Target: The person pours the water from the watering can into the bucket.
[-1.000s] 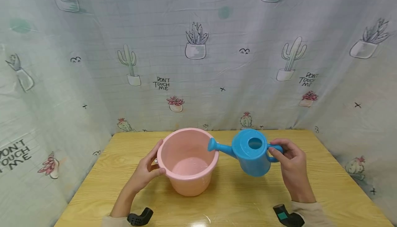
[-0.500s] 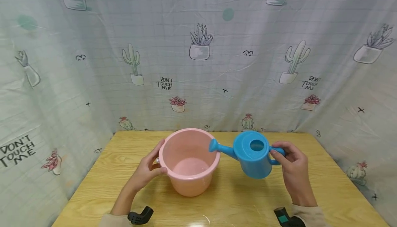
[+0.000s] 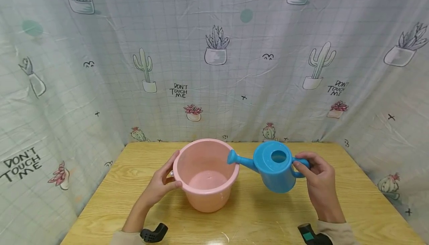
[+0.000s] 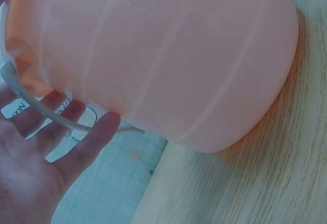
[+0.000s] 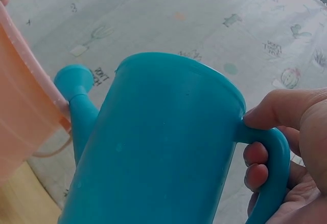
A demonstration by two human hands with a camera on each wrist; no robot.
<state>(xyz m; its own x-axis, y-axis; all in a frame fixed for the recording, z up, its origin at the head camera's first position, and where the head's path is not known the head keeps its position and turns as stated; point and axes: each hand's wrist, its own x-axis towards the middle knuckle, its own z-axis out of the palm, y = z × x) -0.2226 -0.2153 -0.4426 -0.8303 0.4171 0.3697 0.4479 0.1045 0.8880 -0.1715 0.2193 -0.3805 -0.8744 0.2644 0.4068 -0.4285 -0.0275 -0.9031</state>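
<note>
On the table [image 3: 112, 185] stands a pink bucket [image 3: 209, 201], upright, with a blue watering can [image 3: 276, 176] held just right of it. The left hand [image 3: 162, 183] grasps the rim [image 3: 208, 191]; the right hand's [image 3: 321, 178] fingers wrap the can's handle [image 5: 278, 157]. I'd steady the bucket — and keep the spout [image 3: 246, 162] reaching past the rim. The left wrist view shows a pale bail [image 4: 43, 110] passing that hand — mostly hidden in the head view.

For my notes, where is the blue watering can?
In the head view, the watering can is right of the pink bucket, gripped by the right hand.
</note>
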